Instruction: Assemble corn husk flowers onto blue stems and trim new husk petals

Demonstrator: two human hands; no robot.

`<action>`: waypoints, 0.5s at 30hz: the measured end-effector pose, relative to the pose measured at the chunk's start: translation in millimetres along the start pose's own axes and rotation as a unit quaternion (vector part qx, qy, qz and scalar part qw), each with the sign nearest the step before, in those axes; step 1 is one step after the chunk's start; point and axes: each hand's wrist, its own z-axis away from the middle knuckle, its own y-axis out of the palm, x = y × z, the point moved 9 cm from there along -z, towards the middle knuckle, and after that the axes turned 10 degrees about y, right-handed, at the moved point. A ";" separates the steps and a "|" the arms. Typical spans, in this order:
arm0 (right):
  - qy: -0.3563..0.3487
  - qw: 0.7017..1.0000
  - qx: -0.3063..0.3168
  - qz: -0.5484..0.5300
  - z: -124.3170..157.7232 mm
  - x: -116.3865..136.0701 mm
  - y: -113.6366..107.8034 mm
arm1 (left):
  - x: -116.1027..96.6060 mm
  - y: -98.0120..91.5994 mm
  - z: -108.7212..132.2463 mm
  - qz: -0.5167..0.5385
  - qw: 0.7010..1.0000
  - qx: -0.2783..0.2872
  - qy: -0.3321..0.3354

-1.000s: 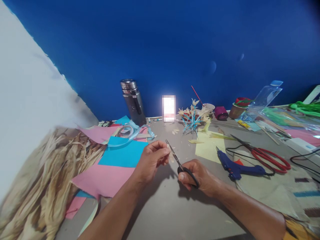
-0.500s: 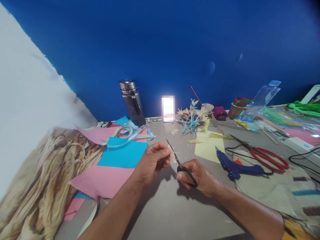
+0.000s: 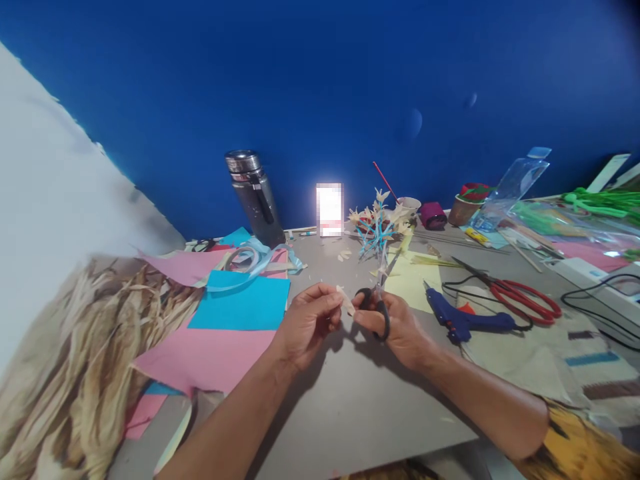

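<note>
Between the fingers of my left hand (image 3: 311, 319) is a small pale piece of what looks like dried husk (image 3: 346, 301). My left thumb and forefinger pinch its upper end. Black-handled scissors (image 3: 381, 313) are in my right hand (image 3: 397, 327), blades pointing up and away from the husk piece. My right thumb is at the lower end of the piece. Behind my hands stands a cluster of pale husk flowers on light-blue stems (image 3: 377, 230). Small pale scraps (image 3: 344, 255) lie on the table in front of it.
Dried husks (image 3: 90, 367) are heaped at the left, beside blue paper (image 3: 245, 303) and pink paper (image 3: 210, 357). A dark flask (image 3: 255, 203) stands at the back. On the right lie a blue glue gun (image 3: 465, 320), red-handled scissors (image 3: 525, 300) and a power strip (image 3: 600, 287).
The scissors have swung away from the husk piece, their blades turning up and to the right. My right thumb has come to the piece. The view has shifted slightly.
</note>
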 end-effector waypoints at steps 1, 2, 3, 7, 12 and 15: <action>-0.003 1.000 -0.005 -0.006 -0.5 -0.3 -1.1 | 2.4 0.5 0.4 -0.003 1.000 -0.001 -0.006; -0.004 1.000 -0.007 -0.011 -0.8 -0.9 -2.0 | 4.6 0.8 0.7 -0.006 1.000 -0.001 -0.013; -0.004 1.000 -0.009 -0.013 -1.1 -1.7 -2.8 | 6.3 1.2 1.0 -0.008 1.000 -0.001 -0.019; 0.002 1.000 -0.012 -0.005 -0.7 -2.3 -4.5 | 8.4 2.9 1.8 -0.016 0.999 0.011 -0.032; 0.009 1.000 -0.005 0.018 0.5 1.9 -2.4 | 9.3 5.3 4.2 -0.049 0.998 0.021 -0.037; 0.007 1.000 0.007 0.029 0.3 3.4 -0.1 | 13.3 5.8 5.7 -0.015 0.997 0.014 -0.071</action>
